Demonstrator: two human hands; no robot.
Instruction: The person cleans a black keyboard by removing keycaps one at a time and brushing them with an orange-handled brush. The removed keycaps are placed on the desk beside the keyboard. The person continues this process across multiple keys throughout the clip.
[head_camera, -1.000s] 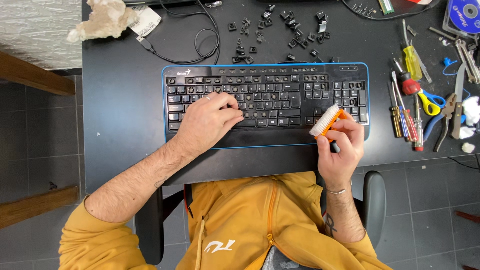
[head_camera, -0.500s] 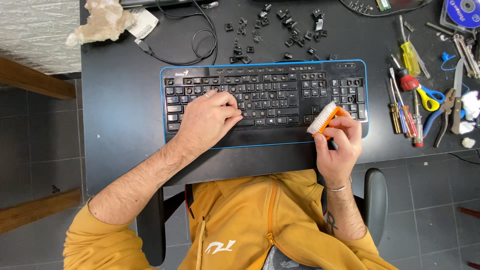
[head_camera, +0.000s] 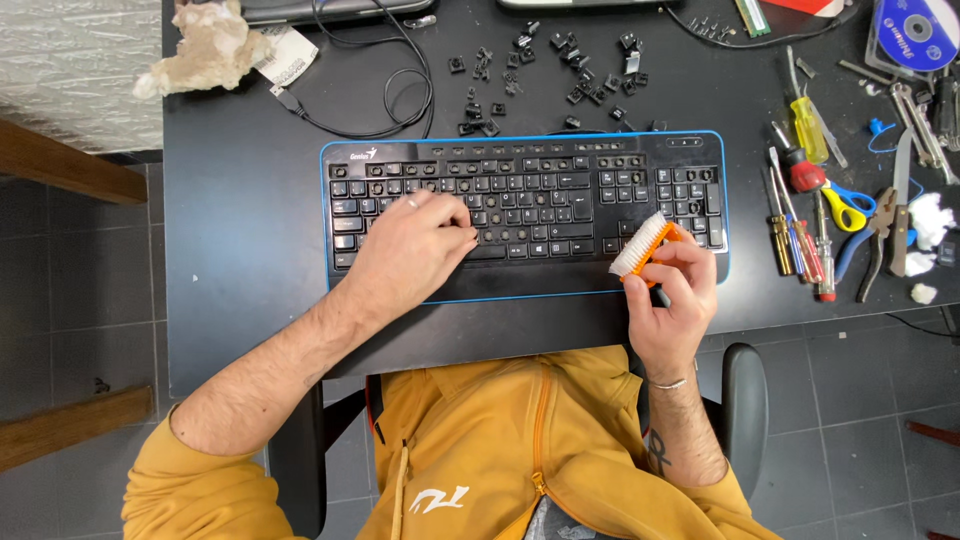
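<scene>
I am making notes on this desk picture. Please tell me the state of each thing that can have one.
keyboard: flat on the desk, several keycaps missing
loose keycaps: scattered behind the keyboard
brush: held over the keyboard's right part, white bristles up
left hand: resting on the keys
right hand: closed on the brush
screwdrivers: lying unused at the right
scissors: closed
pliers: lying with handles slightly apart

left hand (head_camera: 415, 245) on keyboard (head_camera: 520, 205), right — brush (head_camera: 645, 250), seemingly

Black keyboard (head_camera: 520, 205) edged in bright blue — orange brush (head_camera: 645, 250) with white bristles — mustard-yellow hoodie (head_camera: 480, 450).
</scene>
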